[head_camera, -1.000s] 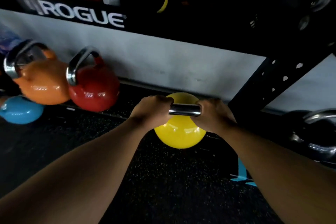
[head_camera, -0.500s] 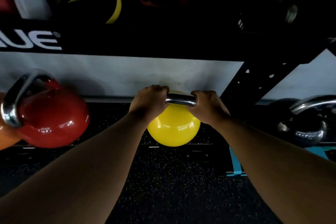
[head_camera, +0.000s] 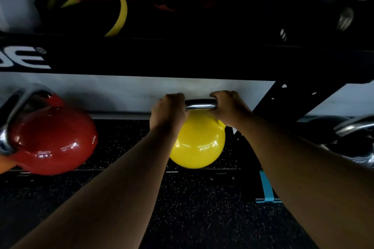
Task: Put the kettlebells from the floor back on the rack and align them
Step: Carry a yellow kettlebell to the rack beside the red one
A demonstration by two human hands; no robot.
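Note:
A yellow kettlebell with a steel handle sits at the middle of the view, over the front lip of the black rack's bottom shelf. My left hand grips the left end of its handle and my right hand grips the right end. A red kettlebell with a steel handle rests on the same shelf to the left, apart from the yellow one. An orange kettlebell shows only as a sliver at the left edge.
A black rack beam with white lettering runs just above my hands. A black perforated upright slants at the right. Beyond it lies a black kettlebell with a steel handle. Coloured bands hang on the upper shelf. Speckled black floor lies below.
The yellow kettlebell has moved up and in toward the bottom shelf, both hands still on its handle. The view has shifted right, so the blue and orange kettlebells slid out at the left.

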